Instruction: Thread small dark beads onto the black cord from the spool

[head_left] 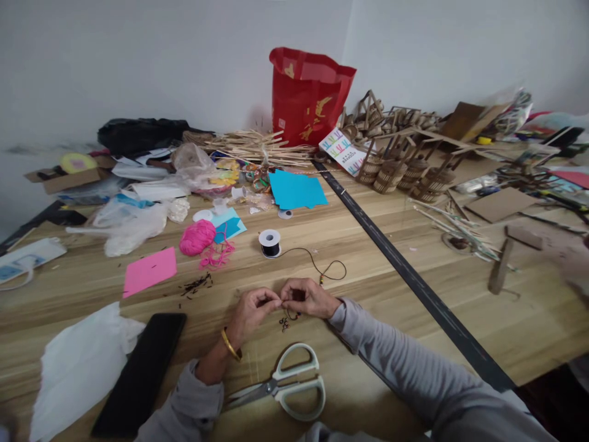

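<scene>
My left hand (252, 312) and my right hand (307, 297) meet fingertip to fingertip above the table, both pinched closed. A thin black cord (317, 264) runs from a white spool (269, 243), loops, and passes behind my right hand, with small coloured beads (321, 279) on it. Below the fingers a short length of cord shows again. Whatever sits between the fingertips is too small to make out. Several dark beads (284, 323) lie loose just under my hands. White-handled scissors (276, 387) rest nearer to me, blades pointing left.
Left are a black phone-like slab (140, 371), white tissue (85, 368), pink card (151, 271) and pink yarn (197, 237). Blue sheets (298, 189) and a red bag (310, 98) stand further back. Small woven baskets (391, 175) and a hammer-like wooden tool (502, 264) are right, past a black strip (405, 270).
</scene>
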Demonstrator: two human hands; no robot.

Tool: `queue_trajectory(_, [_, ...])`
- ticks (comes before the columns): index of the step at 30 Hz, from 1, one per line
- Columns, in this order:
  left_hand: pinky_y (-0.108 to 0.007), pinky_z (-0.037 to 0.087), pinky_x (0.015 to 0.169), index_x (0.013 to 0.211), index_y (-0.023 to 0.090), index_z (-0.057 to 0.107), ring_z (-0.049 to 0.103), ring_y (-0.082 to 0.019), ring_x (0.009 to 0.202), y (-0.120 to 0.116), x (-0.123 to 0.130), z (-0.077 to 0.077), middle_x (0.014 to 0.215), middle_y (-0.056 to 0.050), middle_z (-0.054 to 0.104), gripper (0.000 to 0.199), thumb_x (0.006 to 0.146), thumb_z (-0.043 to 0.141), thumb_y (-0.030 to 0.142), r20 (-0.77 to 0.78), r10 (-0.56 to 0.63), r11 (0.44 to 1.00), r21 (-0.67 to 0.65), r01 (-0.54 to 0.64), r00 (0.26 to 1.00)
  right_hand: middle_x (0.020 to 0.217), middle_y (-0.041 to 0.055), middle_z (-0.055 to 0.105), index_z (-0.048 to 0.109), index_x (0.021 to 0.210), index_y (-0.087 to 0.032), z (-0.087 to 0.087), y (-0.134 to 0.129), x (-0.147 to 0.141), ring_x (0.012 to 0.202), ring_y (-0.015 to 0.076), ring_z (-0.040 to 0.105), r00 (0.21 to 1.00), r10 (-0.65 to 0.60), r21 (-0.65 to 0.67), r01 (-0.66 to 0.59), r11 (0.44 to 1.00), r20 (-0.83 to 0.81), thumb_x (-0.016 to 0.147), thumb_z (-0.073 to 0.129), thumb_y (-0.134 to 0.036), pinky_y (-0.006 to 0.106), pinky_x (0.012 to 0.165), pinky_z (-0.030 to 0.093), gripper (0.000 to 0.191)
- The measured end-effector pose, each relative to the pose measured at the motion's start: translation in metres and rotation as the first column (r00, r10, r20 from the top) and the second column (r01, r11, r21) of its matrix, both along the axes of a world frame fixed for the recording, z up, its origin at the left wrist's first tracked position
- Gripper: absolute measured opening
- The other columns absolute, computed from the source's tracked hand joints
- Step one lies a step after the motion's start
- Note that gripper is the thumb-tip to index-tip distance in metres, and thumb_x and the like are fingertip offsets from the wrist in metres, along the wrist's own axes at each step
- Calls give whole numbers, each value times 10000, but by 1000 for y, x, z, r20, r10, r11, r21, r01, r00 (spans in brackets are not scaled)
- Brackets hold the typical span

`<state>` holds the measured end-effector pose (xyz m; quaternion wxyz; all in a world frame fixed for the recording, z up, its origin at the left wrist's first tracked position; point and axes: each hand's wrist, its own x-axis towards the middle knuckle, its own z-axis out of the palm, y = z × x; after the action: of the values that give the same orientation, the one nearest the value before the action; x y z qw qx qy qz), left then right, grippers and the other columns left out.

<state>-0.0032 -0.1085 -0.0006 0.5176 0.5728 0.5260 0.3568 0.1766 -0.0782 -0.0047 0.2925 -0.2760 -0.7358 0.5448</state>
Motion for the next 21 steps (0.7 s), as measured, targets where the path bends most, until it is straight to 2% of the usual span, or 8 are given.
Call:
queue_trajectory(3, [-210, 392, 533, 625, 122, 623, 497, -107, 538, 0, 0, 0, 564, 4, 599, 130, 624, 652, 248, 5, 18, 1000, 5, -18, 1000, 638, -14, 516, 581, 790, -114, 0, 0, 0, 517, 61, 428, 1000, -14, 48, 13, 999, 16, 765, 605, -242, 156, 474, 338, 133])
queue_trajectory(9, [-211, 399, 517, 651, 117, 606, 490, -100, 523, 0, -2, 4, 570, 6, 580, 183, 639, 647, 295, 55, 52, 997, -55, -49, 997, 613, -19, 521, 567, 797, -116, -3, 0, 0, 502, 58, 423, 999, -41, 49, 39, 998, 35, 759, 583, -185, 151, 465, 330, 80])
queue_trajectory(21, [-209, 401, 519, 655, 114, 599, 493, -95, 521, -1, -3, 2, 569, 9, 571, 162, 652, 646, 269, 104, 57, 997, -53, -52, 993, 745, 23, 555, 569, 905, -107, -3, 1, 0, 645, 90, 489, 989, -19, -131, 0, 991, -144, 792, 609, -323, 196, 591, 396, 246])
